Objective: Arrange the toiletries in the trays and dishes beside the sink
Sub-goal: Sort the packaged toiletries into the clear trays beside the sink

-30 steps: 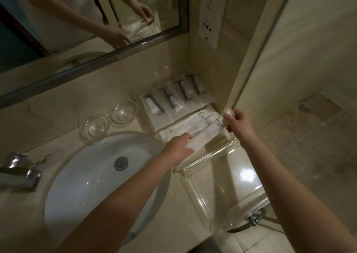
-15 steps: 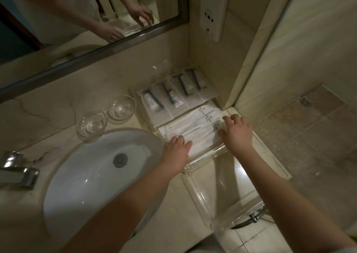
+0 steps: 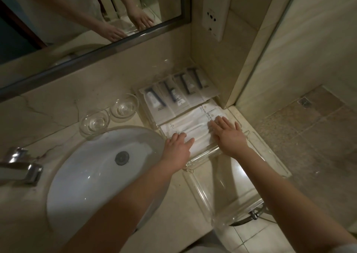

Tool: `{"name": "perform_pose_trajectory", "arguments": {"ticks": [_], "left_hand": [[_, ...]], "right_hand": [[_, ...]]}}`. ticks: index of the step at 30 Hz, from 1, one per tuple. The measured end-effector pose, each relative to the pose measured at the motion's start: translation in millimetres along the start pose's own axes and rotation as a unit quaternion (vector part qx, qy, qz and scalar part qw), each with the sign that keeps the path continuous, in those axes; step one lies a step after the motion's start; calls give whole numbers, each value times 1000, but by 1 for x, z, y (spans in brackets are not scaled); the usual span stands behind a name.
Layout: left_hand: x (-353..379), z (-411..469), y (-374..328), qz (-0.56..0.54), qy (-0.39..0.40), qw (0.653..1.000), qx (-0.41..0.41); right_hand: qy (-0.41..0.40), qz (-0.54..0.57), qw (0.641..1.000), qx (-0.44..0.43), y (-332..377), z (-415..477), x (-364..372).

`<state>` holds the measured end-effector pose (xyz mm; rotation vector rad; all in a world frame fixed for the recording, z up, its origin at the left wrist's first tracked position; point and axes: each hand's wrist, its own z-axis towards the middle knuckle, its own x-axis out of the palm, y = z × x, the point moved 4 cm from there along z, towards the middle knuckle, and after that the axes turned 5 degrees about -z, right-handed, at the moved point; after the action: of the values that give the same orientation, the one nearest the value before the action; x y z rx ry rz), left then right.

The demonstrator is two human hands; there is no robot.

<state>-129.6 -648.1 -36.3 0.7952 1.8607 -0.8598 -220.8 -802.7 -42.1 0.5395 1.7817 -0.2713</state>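
Both hands were down flat on the white packets [image 3: 195, 125] in the clear tray [image 3: 202, 154] right of the sink [image 3: 87, 167]. Left hand [image 3: 178, 146] had its fingers stretched out close together on the near-left end of the packets, gripping nothing. Right hand [image 3: 229, 135] was palm-down with fingers spread a bit, pressing the right end and hiding what's printed there. Hard to count the packets, they overlap and the light was dim, maybe three or four.

Behind them, against the wall corner, a second row of sachets [image 3: 177, 96] with dark tubes inside sat leaning back; the labels were too small to read. Two glass dishes [image 3: 110, 115] stood side by side between the sink and that row, looked empty as far as I could tell.

A nearer clear tray [image 3: 228, 198] sat just in front of the first one, its edges tough to trace because of glare. Tap [image 3: 21, 167] was cut off at the left edge. Mirror [image 3: 92, 17] up top showed both hands reflected
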Motion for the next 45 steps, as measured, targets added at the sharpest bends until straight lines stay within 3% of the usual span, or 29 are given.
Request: {"name": "perform_pose_trajectory", "arguments": {"ticks": [7, 11, 13, 18, 25, 37, 40, 45], "left_hand": [[-45, -25, 22, -49, -83, 995, -37], [-72, -63, 58, -61, -134, 986, -82], [-79, -90, 81, -59, -150, 980, -113], [-68, -181, 146, -121, -180, 952, -215], [-15, -328, 235, -142, -160, 902, -374], [69, -525, 345, -232, -170, 759, -584], [79, -554, 366, -243, -174, 737, -607], [88, -568, 400, -231, -160, 752, -596]], "right_hand": [[-75, 42, 994, -64, 57, -9, -38], [-170, 51, 976, -130, 111, -20, -60], [-169, 60, 970, -164, 141, -26, -65], [-125, 55, 958, -253, 228, -43, -57], [-11, 34, 930, -367, 372, -78, -23], [145, -41, 864, -481, 585, -134, 48], [163, -70, 863, -473, 628, -135, 65], [176, -38, 908, -380, 685, -115, 81]]}}
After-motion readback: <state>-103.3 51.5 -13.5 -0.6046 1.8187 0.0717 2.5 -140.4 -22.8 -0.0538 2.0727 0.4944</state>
